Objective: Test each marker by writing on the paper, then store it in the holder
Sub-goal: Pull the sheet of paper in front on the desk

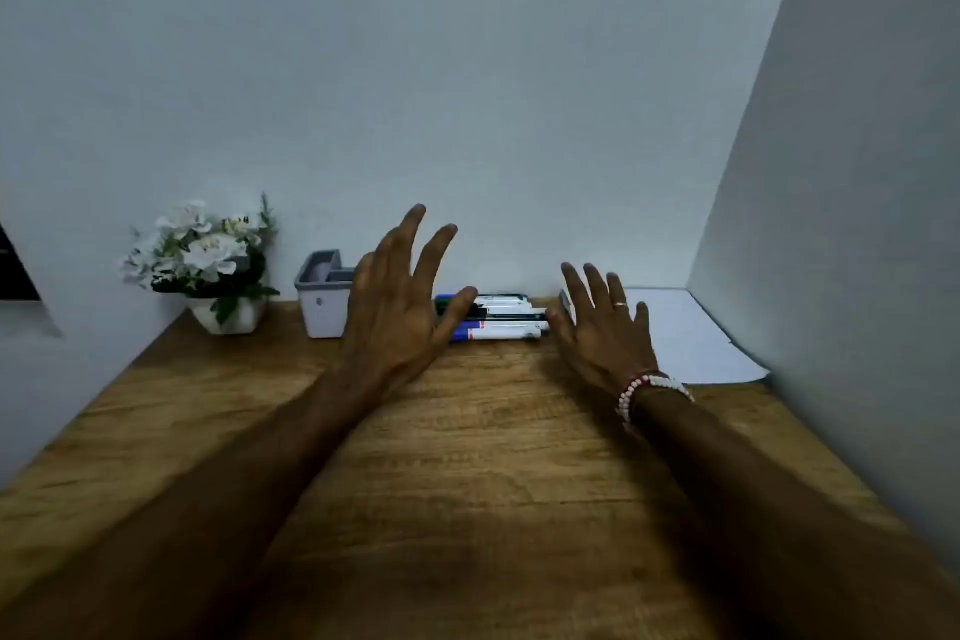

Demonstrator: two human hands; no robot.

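I see the wooden desk [467,457], with white paper [691,333] far right. My left hand [395,312] and right hand [602,327], fingers spread wide and empty, flank the stacked markers [498,320]. The grey holder [324,299] stands just left.

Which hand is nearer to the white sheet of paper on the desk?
The right. The right hand hovers open just left of the paper, its little finger over the sheet's near edge. The left hand is farther left, beyond the markers, beside the holder.
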